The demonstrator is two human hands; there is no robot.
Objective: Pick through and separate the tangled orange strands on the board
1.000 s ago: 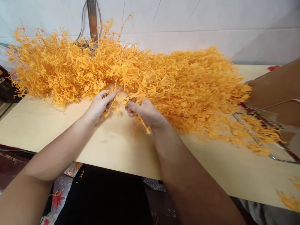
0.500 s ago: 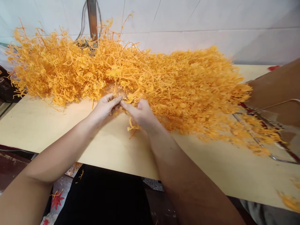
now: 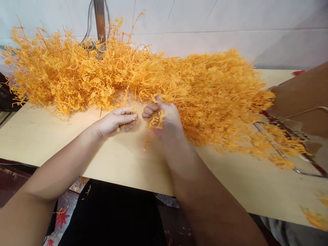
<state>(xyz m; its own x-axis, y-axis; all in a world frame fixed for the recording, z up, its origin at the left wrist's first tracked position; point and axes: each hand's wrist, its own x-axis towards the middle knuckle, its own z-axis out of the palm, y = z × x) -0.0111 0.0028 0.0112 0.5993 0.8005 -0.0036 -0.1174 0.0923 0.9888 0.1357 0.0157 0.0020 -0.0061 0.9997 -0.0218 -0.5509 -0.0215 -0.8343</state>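
My left hand (image 3: pixel 114 122) is above the pale table (image 3: pixel 123 160), its fingers closed on small orange-yellow plastic sprigs (image 3: pixel 133 112) that poke out between thumb and fingers. A short distance to the right, my right hand (image 3: pixel 173 119) is curled round a bunched orange-yellow plastic sprig (image 3: pixel 156 120); the hand is partly blurred. Behind my left hand lies a bushy heap of artificial foliage (image 3: pixel 64 75) with thin branching stems. A denser heap of the same foliage (image 3: pixel 220 92) begins right beside my right hand.
A metal post (image 3: pixel 99 20) with cables rises behind the foliage, before a tiled wall (image 3: pixel 205 44). On the right are a brown cardboard piece (image 3: pixel 304 99) and a bent metal rod (image 3: pixel 310 175). A red leaf (image 3: pixel 62 217) lies below the table at left.
My hands, close together before, have moved apart. The right hand has turned and closed round a sprig; the left has shifted slightly and also holds bits.
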